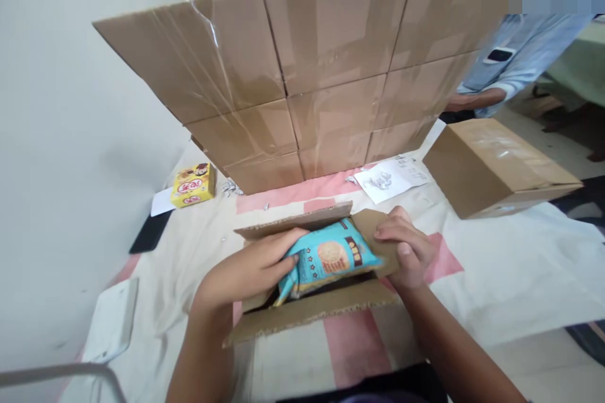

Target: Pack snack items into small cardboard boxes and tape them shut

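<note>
A turquoise snack packet [331, 256] with a round biscuit picture lies tilted in the mouth of an open cardboard box [312, 320], whose flaps stand spread. My left hand [265, 261] grips the packet's left end, thumb on the near side and fingers over the top. On the right, my right hand [407, 245] has its fingers curled over the box's right flap [373, 227], close to the packet's right end. The inside of the box under the packet is mostly hidden.
Behind the box stands a tall wall of taped cardboard boxes [331, 69]. A closed carton [501, 167] sits at right, beside a drawing on paper [390, 181]. At left are a yellow box [193, 186], a black phone [150, 232] and a white device [112, 318]. Another person's sleeve [524, 56] shows at upper right.
</note>
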A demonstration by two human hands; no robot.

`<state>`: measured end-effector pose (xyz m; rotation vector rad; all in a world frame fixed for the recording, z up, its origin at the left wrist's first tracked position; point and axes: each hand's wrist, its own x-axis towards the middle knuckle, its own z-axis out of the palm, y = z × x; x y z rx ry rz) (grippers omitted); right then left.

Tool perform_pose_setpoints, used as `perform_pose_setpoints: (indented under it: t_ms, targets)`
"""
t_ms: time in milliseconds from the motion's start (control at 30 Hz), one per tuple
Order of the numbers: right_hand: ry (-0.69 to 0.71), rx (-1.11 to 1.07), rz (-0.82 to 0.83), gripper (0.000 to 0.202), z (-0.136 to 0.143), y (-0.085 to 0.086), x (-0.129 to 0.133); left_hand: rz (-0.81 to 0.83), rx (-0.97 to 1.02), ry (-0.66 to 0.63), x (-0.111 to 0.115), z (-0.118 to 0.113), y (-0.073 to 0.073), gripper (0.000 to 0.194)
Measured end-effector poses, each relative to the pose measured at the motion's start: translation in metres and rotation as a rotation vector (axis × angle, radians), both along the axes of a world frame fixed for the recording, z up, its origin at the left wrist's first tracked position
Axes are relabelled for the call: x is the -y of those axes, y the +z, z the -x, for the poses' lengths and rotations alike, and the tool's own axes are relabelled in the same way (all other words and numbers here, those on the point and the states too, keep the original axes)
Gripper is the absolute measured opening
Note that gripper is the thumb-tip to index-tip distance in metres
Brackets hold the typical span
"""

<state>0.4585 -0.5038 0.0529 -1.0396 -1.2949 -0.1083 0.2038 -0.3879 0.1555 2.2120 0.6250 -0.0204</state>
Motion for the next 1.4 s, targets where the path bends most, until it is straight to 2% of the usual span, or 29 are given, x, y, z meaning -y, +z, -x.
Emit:
perform_pose_setpoints:
  t_ms: [133,267,367,433,533,667,733,833,900,967,1100,1200,1300,1400]
  targets:
    - [0.064,-0.027,-0.113,0.026,0.004,0.004,-0.002,-0.184,-0.104,0.018,-0.004,-0.003,-0.019,0.040]
    - [0.058,-0.079,-0.076,0.026,0.005,0.001,-0.003,-0.296,-0.256,0.010,0.005,-0.006,-0.029,0.043]
    - [0.046,-0.113,-0.026,0.025,0.004,0.000,-0.002,-0.304,-0.287,0.024,0.008,-0.007,-0.030,0.052]
    - [0.040,-0.105,-0.029,0.025,0.005,0.000,-0.002,-0.281,-0.229,0.047,0.007,-0.005,-0.028,0.052]
    - [0.015,-0.124,-0.110,0.025,0.011,0.001,-0.004,-0.279,-0.076,0.052,0.001,0.004,-0.019,0.042]
    - [0.099,-0.169,-0.198,0.044,0.022,-0.003,-0.007,-0.359,0.199,0.073,-0.002,0.021,-0.001,0.029]
    - [0.211,-0.043,-0.153,0.052,0.023,-0.005,-0.007,-0.414,0.339,0.138,-0.003,0.027,0.006,0.020]
    - [0.401,0.237,0.013,0.062,0.021,-0.005,-0.006,-0.559,0.481,0.274,-0.007,0.031,0.010,0.017]
    - [0.429,0.339,0.142,0.054,0.019,-0.005,-0.006,-0.650,0.452,0.378,-0.013,0.031,0.010,0.017]
    - [0.399,0.346,0.206,0.048,0.020,-0.006,-0.005,-0.627,0.345,0.413,-0.019,0.033,0.008,0.023]
    - [0.275,0.122,0.151,0.058,0.026,-0.012,-0.005,-0.380,0.231,0.336,-0.029,0.046,0.003,0.034]
    - [0.126,0.046,0.195,0.065,0.031,-0.016,-0.006,-0.361,0.270,0.261,-0.031,0.056,0.004,0.045]
    - [0.143,0.000,0.289,0.066,0.034,-0.016,-0.006,-0.375,0.200,0.109,-0.025,0.051,0.010,0.039]
    - [0.182,-0.049,0.328,0.067,0.035,-0.015,-0.006,-0.362,0.104,-0.015,-0.010,0.029,0.011,0.053]
